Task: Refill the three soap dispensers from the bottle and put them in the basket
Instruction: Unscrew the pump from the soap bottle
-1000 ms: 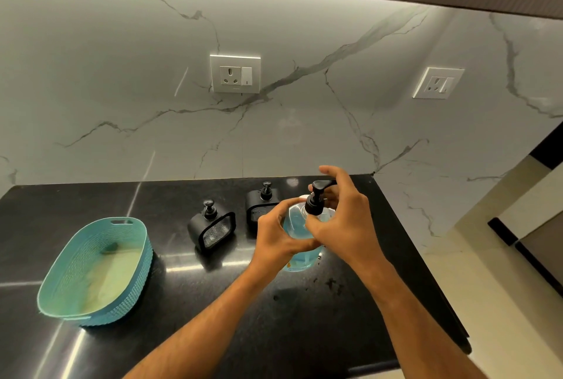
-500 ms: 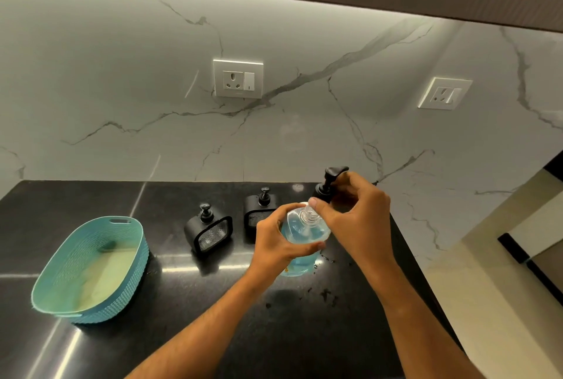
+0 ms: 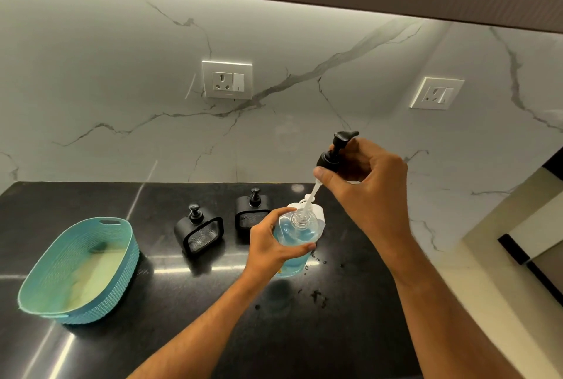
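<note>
We hold the clear bottle of blue soap (image 3: 297,237) upright in the left hand (image 3: 272,249), its fingers (image 3: 306,247) wrapped around the body just below the neck — this steadies the bottle and keeps the open mouth level while the pump comes out. The right hand (image 3: 370,186) pinches the black pump head (image 3: 333,154) by its collar, thumb and forefinger clamped on it, the remaining fingers curled behind. The pump is raised up and to the right of the left fingers, and its pale dip tube (image 3: 311,198) slants down with its lower end at the bottle mouth; we judge it not yet fully clear. Lifting along the line of the tube lets it exit without catching the rim.

Just beyond the left fingers, on the black worktop (image 3: 158,345), stand two black soap dispensers (image 3: 199,234) and (image 3: 251,215), pumps fitted, side by side and apart from each other. A third dispenser is not identifiable in this view; a white shape behind the bottle cannot be made out. The teal basket (image 3: 76,272) sits well to the left of the left hand and holds no dispenser. Dark specks (image 3: 316,296) lie on the worktop near the bottle. Nothing blocks the path from bottle to dispensers — the nearer dispenser is close enough to the left hand to be knocked.
</note>
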{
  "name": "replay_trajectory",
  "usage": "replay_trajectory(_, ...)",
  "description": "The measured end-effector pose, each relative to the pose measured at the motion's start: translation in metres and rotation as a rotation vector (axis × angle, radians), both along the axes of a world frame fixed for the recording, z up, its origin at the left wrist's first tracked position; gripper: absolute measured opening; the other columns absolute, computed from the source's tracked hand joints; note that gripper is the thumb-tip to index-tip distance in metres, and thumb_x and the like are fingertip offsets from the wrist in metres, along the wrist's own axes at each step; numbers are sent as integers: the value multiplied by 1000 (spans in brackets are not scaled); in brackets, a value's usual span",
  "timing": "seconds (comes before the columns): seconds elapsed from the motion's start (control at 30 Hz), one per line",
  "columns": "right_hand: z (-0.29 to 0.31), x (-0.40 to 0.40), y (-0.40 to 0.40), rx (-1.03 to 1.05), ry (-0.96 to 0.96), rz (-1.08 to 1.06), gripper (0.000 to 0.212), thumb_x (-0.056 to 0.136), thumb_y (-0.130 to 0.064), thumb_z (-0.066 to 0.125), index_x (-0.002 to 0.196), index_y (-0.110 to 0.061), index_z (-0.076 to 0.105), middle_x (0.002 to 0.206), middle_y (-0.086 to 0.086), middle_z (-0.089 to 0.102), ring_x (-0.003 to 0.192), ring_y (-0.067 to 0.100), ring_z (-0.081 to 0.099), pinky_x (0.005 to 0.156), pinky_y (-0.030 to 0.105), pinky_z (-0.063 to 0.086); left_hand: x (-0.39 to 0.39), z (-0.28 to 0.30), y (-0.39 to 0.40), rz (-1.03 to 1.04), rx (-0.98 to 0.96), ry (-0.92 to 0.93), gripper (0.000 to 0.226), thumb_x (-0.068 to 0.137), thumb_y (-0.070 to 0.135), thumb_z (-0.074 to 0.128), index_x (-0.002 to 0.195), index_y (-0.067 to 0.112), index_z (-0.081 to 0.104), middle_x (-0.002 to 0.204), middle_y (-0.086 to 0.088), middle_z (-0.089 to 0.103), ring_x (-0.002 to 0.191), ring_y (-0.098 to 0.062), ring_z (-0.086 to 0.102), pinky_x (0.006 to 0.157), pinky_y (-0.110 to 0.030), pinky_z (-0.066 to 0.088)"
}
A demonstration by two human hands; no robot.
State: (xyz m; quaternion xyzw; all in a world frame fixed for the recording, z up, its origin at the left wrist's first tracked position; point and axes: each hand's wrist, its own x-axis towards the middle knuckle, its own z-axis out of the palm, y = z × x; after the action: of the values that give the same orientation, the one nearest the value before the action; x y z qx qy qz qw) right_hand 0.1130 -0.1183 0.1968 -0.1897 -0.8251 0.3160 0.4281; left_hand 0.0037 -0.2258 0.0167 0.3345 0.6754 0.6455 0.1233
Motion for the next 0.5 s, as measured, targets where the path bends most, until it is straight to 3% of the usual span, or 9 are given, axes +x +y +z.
replay_trajectory(0.27, 7, 9, 7, 10, 10, 18, 29, 82, -28, 86, 107, -20, 74, 95, -15, 72, 82, -4, 70, 82, 9, 55, 2, -6, 0, 16, -9, -17, 70, 65, 40, 97, 126, 33, 62, 120, 17, 70, 115, -12, 68, 95, -25, 59)
replay_trajectory(0.5, 9, 15, 10, -34, 40, 28, 29, 80, -26, 88, 105, -20, 74, 91, -20, 70, 88, -9, 69, 77, 5, 53, 4, -9, 1, 29, -24, -15, 68, 67, 40, 97, 125, 34, 62, 122, 13, 71, 115, -15, 69, 97, -29, 60)
